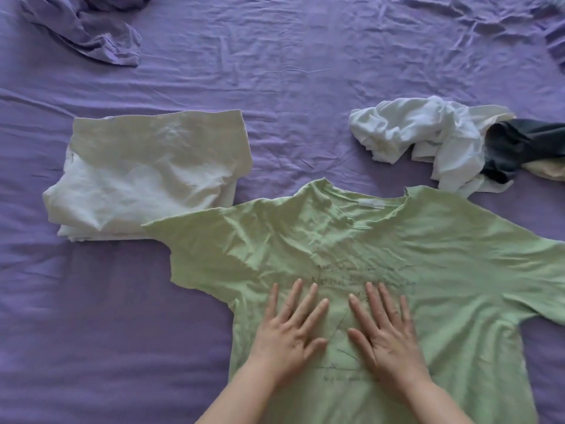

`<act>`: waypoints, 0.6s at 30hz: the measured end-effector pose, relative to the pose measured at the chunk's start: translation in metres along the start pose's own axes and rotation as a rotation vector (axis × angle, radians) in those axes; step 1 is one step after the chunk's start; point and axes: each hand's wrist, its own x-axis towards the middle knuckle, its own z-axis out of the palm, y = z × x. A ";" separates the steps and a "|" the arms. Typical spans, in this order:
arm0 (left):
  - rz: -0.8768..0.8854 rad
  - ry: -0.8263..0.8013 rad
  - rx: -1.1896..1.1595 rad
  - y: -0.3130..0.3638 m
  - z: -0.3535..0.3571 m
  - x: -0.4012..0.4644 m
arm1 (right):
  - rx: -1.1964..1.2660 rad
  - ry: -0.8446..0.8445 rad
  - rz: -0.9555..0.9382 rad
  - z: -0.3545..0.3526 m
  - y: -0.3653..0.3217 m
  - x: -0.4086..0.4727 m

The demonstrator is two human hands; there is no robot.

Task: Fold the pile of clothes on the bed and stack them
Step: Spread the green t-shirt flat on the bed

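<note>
Purple bedsheet [290, 71], creased | green tee [443, 270] flat, front up, nr edge | L hand [287, 335] + R hand [385, 335] flat, fingers spread, pressing chest | prob light, limp, wrinkly; pinch shoulder + hem | folded stack [146, 175] left, loose pile [428, 139] right

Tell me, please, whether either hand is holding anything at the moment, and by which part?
Nothing is held. The left hand and right hand lie flat, fingers straight, pressing on the chest of the green T-shirt spread on the bed.

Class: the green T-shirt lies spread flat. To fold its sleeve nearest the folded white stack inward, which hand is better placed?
Probably the left hand: it lies on the green T-shirt nearer that sleeve.
</note>
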 end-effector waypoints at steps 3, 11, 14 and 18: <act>-0.032 -0.020 0.028 -0.013 0.001 0.000 | -0.046 -0.045 0.206 0.002 0.039 -0.033; -0.331 -0.106 -0.010 0.035 -0.004 0.004 | 0.030 -0.141 0.537 -0.002 0.066 -0.081; -0.316 -0.145 0.043 0.067 -0.001 -0.007 | 0.019 -0.142 0.404 -0.004 0.071 -0.094; -0.294 -0.217 -0.020 0.111 0.008 -0.040 | 0.032 -0.102 0.320 -0.004 0.102 -0.148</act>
